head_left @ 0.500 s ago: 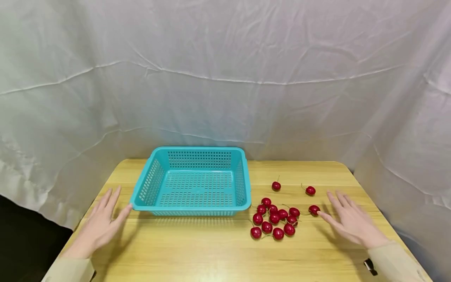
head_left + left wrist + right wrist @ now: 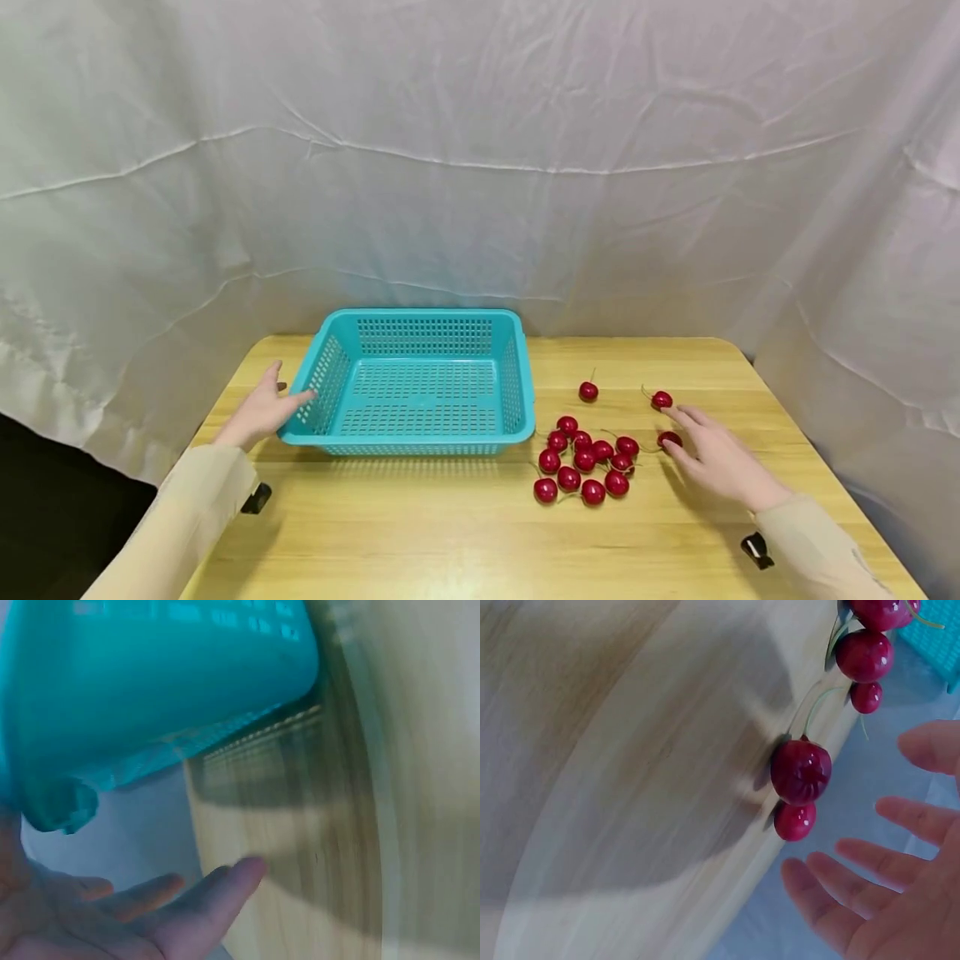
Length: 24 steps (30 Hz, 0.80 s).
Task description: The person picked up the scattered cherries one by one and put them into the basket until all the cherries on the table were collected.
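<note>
Turquoise basket (image 2: 420, 439), one, rectangular, with perforated walls: I log it upright at eleven o'clock on the wooden desk (image 2: 450, 533), long side towards me. Left hand (image 2: 258, 410), bare: at the basket's nine o'clock, thumb reaching over the rim, other fingers extended outside the wall; it grasps nothing, though I cannot tell whether the thumb presses the rim. Clustered cherries (image 2: 585, 460): red, glossy, stemmed, gathered at the basket's four o'clock. Single cherries, three, apart from the cluster: far cherry (image 2: 588, 392) at its twelve o'clock, second cherry (image 2: 660, 400) at two, near cherry (image 2: 669, 437) at three. Right hand (image 2: 716, 458), bare: released, fingers spread, just beside the near and second cherries; my right wrist view shows its fingertips (image 2: 793, 874) clear of both. Sleeves (image 2: 183, 512), a pair: pale. Curtain (image 2: 480, 108), grey-white, creased: behind the desk, from ten o'clock through two.
</note>
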Each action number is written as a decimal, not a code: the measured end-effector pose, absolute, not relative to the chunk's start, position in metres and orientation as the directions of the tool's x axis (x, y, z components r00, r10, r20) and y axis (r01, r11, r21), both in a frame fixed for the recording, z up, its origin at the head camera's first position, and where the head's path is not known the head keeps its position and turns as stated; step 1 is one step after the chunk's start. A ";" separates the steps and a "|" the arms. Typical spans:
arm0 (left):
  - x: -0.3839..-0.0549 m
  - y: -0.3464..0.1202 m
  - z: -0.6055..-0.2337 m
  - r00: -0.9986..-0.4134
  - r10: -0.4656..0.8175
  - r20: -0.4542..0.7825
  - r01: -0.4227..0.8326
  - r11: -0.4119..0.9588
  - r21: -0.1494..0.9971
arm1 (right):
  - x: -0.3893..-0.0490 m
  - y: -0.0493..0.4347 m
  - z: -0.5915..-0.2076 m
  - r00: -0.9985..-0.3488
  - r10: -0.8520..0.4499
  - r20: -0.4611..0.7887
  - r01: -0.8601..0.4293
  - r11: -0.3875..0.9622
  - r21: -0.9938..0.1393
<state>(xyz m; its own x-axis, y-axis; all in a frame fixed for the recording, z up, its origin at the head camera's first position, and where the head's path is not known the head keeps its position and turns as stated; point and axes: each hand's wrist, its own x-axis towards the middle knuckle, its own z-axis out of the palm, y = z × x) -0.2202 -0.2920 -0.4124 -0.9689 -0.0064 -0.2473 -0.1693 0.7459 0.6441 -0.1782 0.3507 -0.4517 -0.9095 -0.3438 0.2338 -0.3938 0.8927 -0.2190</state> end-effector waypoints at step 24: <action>-0.240 -0.275 -0.421 -0.956 0.040 -0.292 -0.211 0.599 0.772 | -0.194 0.350 -0.474 -0.881 -0.419 0.219 -0.460 0.866 -0.196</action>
